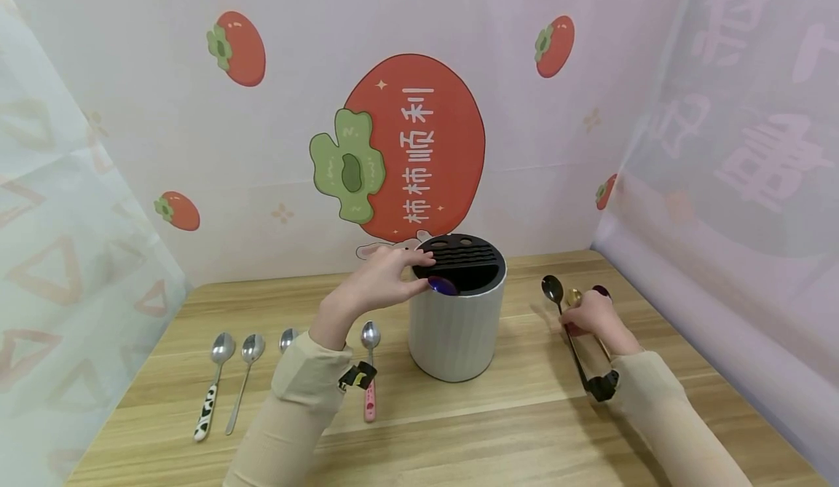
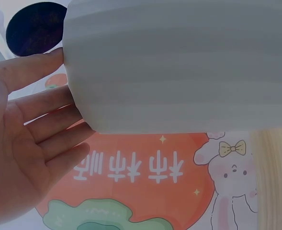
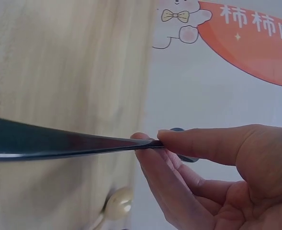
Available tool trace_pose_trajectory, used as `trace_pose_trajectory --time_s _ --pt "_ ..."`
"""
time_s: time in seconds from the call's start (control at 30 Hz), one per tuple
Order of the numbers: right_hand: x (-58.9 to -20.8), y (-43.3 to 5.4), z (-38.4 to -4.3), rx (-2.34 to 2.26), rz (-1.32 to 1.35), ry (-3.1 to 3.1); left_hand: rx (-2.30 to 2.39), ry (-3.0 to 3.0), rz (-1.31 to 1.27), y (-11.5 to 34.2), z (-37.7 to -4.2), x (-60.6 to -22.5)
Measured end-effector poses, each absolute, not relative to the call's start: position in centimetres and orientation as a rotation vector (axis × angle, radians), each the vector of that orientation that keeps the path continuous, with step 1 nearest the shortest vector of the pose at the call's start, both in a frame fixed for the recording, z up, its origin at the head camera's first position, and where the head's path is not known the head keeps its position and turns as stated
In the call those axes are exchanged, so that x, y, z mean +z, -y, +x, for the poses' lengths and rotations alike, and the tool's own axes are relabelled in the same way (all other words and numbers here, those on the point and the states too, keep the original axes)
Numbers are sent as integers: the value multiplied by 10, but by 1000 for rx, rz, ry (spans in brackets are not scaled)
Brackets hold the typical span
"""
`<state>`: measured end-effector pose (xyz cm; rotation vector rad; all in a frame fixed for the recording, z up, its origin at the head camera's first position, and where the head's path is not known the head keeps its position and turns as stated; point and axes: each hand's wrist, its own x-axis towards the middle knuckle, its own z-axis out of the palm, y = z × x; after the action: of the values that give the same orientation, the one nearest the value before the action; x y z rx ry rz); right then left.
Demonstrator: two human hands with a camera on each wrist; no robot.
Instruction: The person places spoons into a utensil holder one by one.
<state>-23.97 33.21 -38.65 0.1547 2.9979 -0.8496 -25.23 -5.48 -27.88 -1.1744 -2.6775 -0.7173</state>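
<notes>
My right hand (image 1: 595, 319) pinches the handle of a black spoon (image 1: 553, 290) between thumb and fingers. The handle (image 3: 64, 143) runs left from the fingertips in the right wrist view, while the bowl is mostly hidden behind the hand. My left hand (image 1: 383, 277) is at the left rim of a white ribbed cutlery holder (image 1: 455, 338) with a black slotted top (image 1: 459, 254). Its fingers, nearly straight, touch the rim. A blue-purple spoon bowl (image 1: 443, 285) sticks out at the rim by the thumb and looks dark (image 2: 35, 28) in the left wrist view.
Beside the black spoon lie a gold spoon (image 1: 574, 297) and a dark purple one (image 1: 601, 292). Several steel spoons are on the left: one cow-patterned (image 1: 207, 407), one plain (image 1: 252, 349), one pink-handled (image 1: 370, 334), another (image 1: 288, 338) partly behind the left arm. A printed cloth (image 1: 282, 145) backs the wooden table (image 1: 459, 436).
</notes>
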Motion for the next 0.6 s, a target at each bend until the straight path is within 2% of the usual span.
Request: trace_pose_trajectory --time_s 0.6 --pt "-363 -320 -232 -1130 177 -2939 -707 2690 -1155 55 -253 -278"
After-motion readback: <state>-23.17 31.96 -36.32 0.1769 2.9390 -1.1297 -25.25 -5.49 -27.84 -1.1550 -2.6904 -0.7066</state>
